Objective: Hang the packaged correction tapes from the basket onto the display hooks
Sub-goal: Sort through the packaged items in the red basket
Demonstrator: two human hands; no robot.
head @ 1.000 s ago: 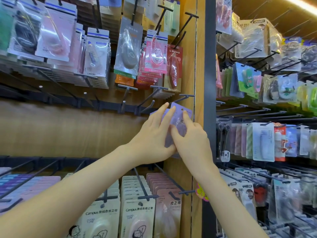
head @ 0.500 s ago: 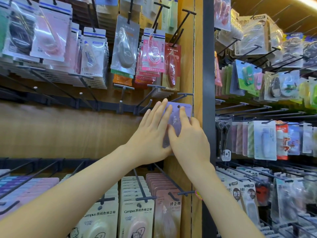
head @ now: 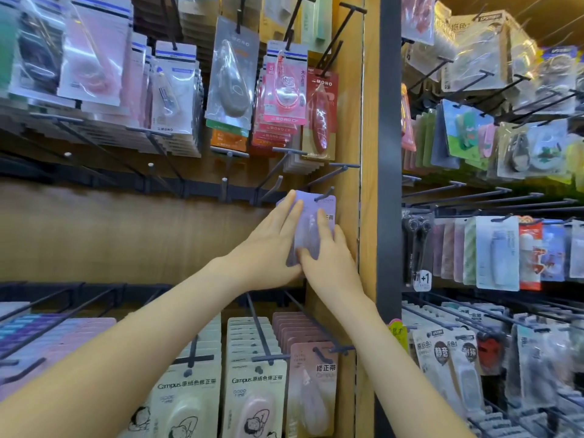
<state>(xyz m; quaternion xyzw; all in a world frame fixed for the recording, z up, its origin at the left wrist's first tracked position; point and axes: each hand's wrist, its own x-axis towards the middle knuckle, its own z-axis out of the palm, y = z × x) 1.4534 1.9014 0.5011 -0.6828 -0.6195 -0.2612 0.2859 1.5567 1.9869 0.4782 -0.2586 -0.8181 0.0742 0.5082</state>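
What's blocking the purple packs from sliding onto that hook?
Nothing visible. The hook tip already pokes through the hang hole of the purple packs; the left hand and right hand are on their front. The rod behind them is hidden.

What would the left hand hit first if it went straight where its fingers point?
The left hand, flat on the pack, points up and right: probably the hook at the pack's top, though depth is unclear.

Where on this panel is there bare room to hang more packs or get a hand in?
Free: the empty hooks across the middle row, over bare wood panel, left of the lavender pack that the left hand steadies and right hand pinches. Crowded: the MONO packs above and Campus packs below, stacked deep on their hooks.
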